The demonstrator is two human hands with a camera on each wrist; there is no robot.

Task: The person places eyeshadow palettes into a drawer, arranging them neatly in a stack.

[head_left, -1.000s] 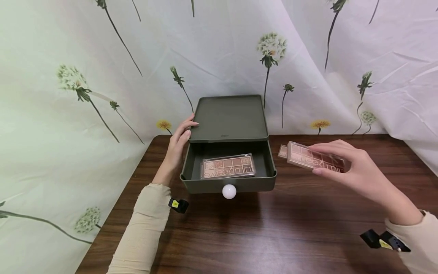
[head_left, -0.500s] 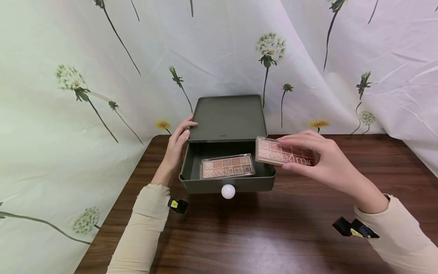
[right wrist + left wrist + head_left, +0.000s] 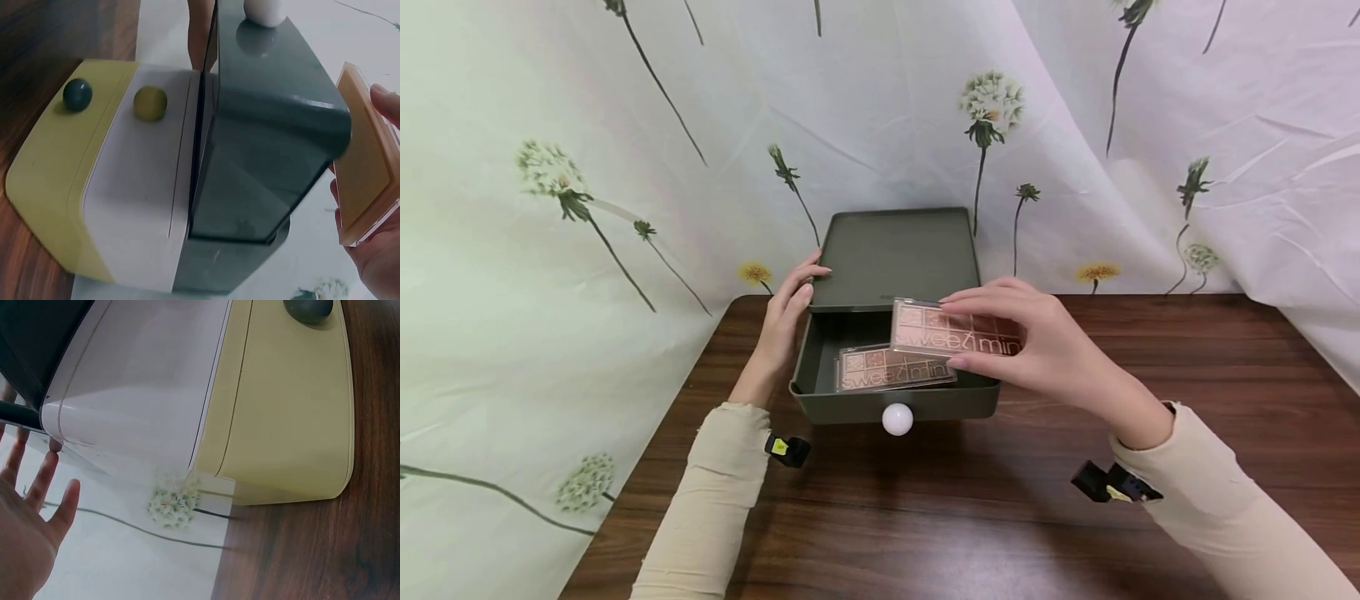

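Note:
My right hand [image 3: 1037, 333] pinches an eyeshadow palette [image 3: 921, 327], a clear-lidded case lettered "sweet mint", thumb along its near edge and fingers along the far one. It is held over the pulled-out dark green top drawer [image 3: 827, 407], which has a white round knob [image 3: 897, 419]. Another palette [image 3: 868, 371] lies inside, partly covered by the held one in the head view; an edge beneath it hints at one more. My left hand [image 3: 782, 312] rests with extended fingers against the left side of the drawer cabinet [image 3: 895, 254], fingertips over its top edge.
Below the green drawer, the wrist views show a white drawer [image 3: 134, 181] with a yellow knob [image 3: 150, 103] and a yellow drawer [image 3: 290, 412] with a dark green knob [image 3: 77, 94]. The cabinet stands on a dark wooden table [image 3: 865, 533] before a dandelion-print cloth [image 3: 880, 108].
My right hand has carried the palette leftward from beside the cabinet to over the open drawer. My left hand stays at the cabinet's side.

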